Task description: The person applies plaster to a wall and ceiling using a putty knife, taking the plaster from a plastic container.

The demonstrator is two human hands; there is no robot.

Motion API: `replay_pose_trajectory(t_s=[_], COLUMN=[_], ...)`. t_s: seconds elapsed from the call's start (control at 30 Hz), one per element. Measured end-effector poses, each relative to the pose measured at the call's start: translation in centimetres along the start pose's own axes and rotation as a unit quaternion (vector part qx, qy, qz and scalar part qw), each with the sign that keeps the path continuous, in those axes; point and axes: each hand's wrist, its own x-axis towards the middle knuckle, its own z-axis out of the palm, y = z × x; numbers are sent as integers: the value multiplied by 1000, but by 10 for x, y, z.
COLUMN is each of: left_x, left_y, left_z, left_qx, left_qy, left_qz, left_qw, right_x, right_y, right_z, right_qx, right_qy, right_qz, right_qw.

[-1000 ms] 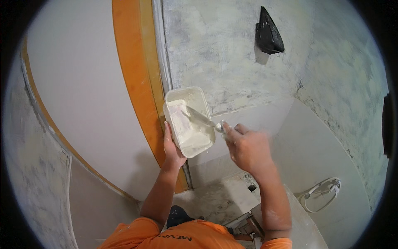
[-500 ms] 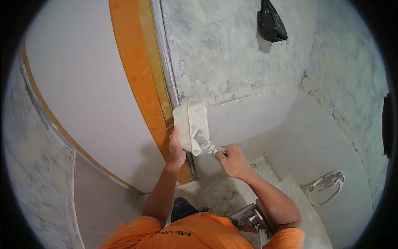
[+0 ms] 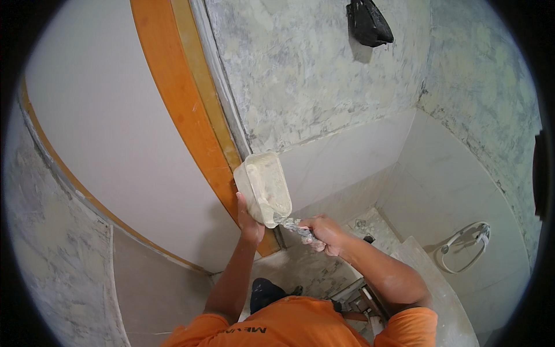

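My left hand (image 3: 250,224) grips a cream plastic tub (image 3: 248,180) by its near end, the thumb lying along the outer wall. The tub is tilted, so its paste-smeared inside faces me. My right hand (image 3: 325,232) is closed around a putty knife (image 3: 291,225) thickly coated with pale paste. Its end reaches the tub's near right corner; I cannot make out the blade now. Paste also covers some of the right-hand fingers.
Left of the tub stands a white door (image 3: 121,115) beside an orange frame (image 3: 173,110). Ahead rises a patchily plastered wall (image 3: 300,69) with a black plastic bag (image 3: 370,26) hanging on it. A white hose (image 3: 448,251) loops on the right wall.
The tub has come slightly nearer and turned, showing more of its inside. The putty knife has drawn back toward the tub's corner, and my right hand has moved nearer and rolled over.
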Motion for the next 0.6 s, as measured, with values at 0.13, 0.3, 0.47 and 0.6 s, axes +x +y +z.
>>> replay_pose_trajectory(t_s=[0.13, 0.3, 0.47, 0.6], left_x=[-5, -6, -5, -11], left_y=[5, 10, 9, 5], left_z=[1, 2, 24, 23], left_qx=[-22, -26, -14, -92], left_qy=[13, 54, 6, 13], left_qz=[10, 11, -26, -74], left_qw=[1000, 998, 1000, 993], right_x=[1, -7, 10, -23], right_y=[-1, -6, 2, -19], right_z=[2, 10, -1, 10], right_qx=[18, 13, -279, -448], right_qy=[-13, -54, 122, 239], right_qz=[18, -8, -294, -407], right_qw=[1000, 998, 906, 759])
